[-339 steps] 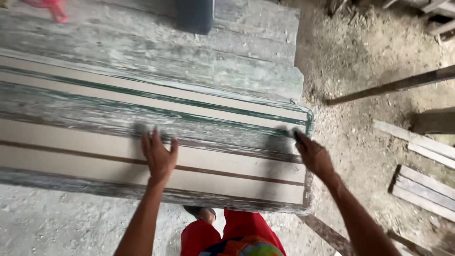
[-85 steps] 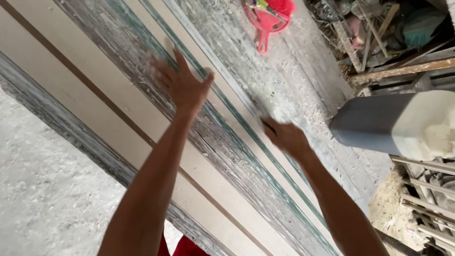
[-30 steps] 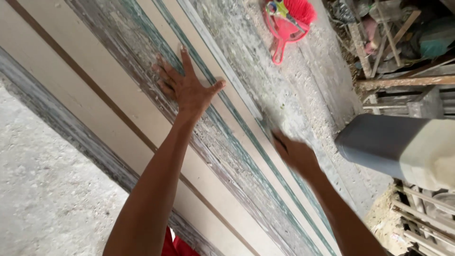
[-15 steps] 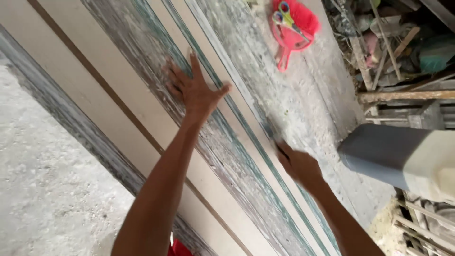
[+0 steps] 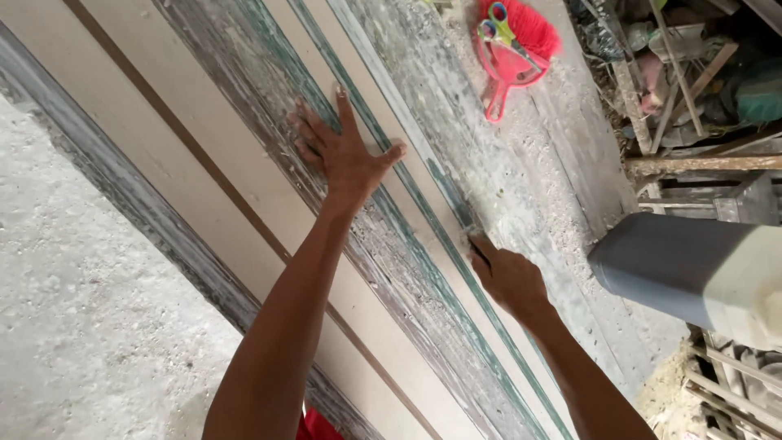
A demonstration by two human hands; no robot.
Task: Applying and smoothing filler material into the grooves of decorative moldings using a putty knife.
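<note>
Two hands on stacked boards [image 5: 244, 175], left hand [image 5: 342, 151] splayed flat, right hand [image 5: 507, 277] fingertips hidden

Left hand [image 5: 346, 155] flat on stacked boards [image 5: 244, 187], right hand [image 5: 507, 277] gripping edge, pink dustpan [image 5: 513, 61]

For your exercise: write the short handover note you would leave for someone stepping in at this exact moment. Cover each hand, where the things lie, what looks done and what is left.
Left hand: flat, fingers spread, pressing on the stack of long boards.
Right hand: fingers curled over the far edge of the stack, by the green-edged board.
Boards run diagonally across a dusty workbench. A pink dustpan holding scissors lies further along; a grey pipe lies to the right.
Done: boards lie stacked, roughly aligned.
Left: cannot tell; hands hold no tool.
</note>
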